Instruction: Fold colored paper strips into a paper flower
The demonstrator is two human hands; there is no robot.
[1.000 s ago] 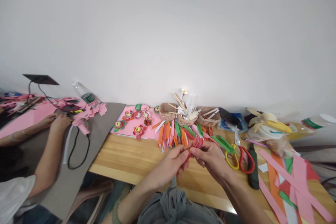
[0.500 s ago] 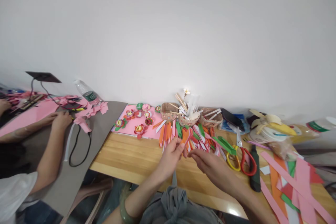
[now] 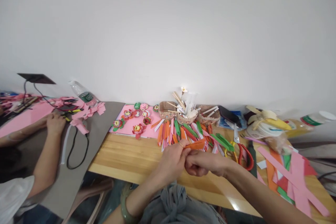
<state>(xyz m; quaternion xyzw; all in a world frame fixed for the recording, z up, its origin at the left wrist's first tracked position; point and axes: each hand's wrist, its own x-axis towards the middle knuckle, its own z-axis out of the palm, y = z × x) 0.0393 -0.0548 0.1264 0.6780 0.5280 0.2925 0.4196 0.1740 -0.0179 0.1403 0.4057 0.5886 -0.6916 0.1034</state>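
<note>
My left hand (image 3: 173, 159) is closed, pinching a folded orange paper strip (image 3: 196, 145) that sticks out to the right over the knuckles of my right hand. Curled into a loose fist, my right hand (image 3: 203, 162) presses against the left fingers; whatever lies inside it is hidden. Just beyond both hands, many narrow folded strips (image 3: 168, 133) in orange, pink, green and white lie in a heap. Scissors (image 3: 245, 155) with red and yellow handles rest to the right, near a green folded strip (image 3: 222, 141).
Woven baskets (image 3: 168, 109) with sticks stand by the wall. Small paper flowers (image 3: 137, 129) sit on a pink sheet (image 3: 126, 115). Right are loose paper strips (image 3: 298, 182), a banana (image 3: 278, 123) and a bottle (image 3: 315, 119). At left, a co-worker's hands (image 3: 54, 122) are over a grey board (image 3: 97, 140).
My hands have come lower and closer together. My right fingers have curled into a fist against the left hand, and the orange strip now points to the right.
</note>
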